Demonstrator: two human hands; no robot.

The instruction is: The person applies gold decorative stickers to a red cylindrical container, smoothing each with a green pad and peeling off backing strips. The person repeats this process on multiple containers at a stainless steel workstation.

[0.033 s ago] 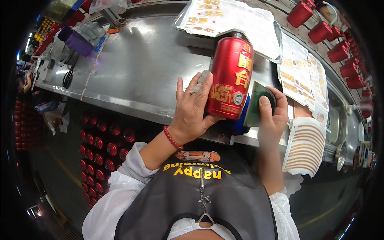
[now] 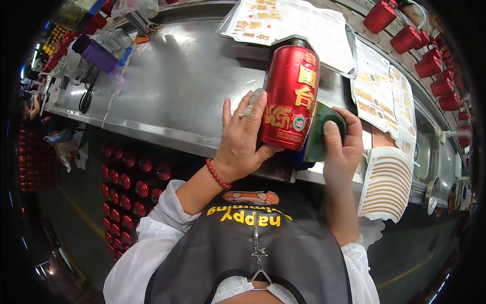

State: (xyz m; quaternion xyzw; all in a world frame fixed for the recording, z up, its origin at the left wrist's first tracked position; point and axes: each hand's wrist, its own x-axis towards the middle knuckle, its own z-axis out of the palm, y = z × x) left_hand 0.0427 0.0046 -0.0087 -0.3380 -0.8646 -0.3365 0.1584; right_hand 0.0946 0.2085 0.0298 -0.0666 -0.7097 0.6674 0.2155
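A red bottle (image 2: pixel 283 86) with gold raised-looking characters and a gold dragon design lies tilted over the metal worktop, its neck pointing away from me. My left hand (image 2: pixel 238 142) holds its left side, fingers along the body and thumb by the base; pale covers sit on some fingertips. In my right hand (image 2: pixel 342 144), between thumb and fingers, is a green flat scraper (image 2: pixel 318 134) with a dark grip. The scraper's edge is against the bottle's right side. Something blue (image 2: pixel 302 161) shows partly under the bottle.
White sheets of gold decals (image 2: pixel 293 25) lie on a tray behind the bottle, with further decal sheets (image 2: pixel 377 93) to the right. A striped strip sheet (image 2: pixel 387 182) hangs over the front edge. Red bottles (image 2: pixel 382 17) stand far right; several more (image 2: pixel 126 197) are below the worktop. A purple bottle (image 2: pixel 96 53) is left.
The bottle has turned slightly, and its gold characters have shifted a little left. My right hand has moved slightly left with the scraper, closer against the bottle.
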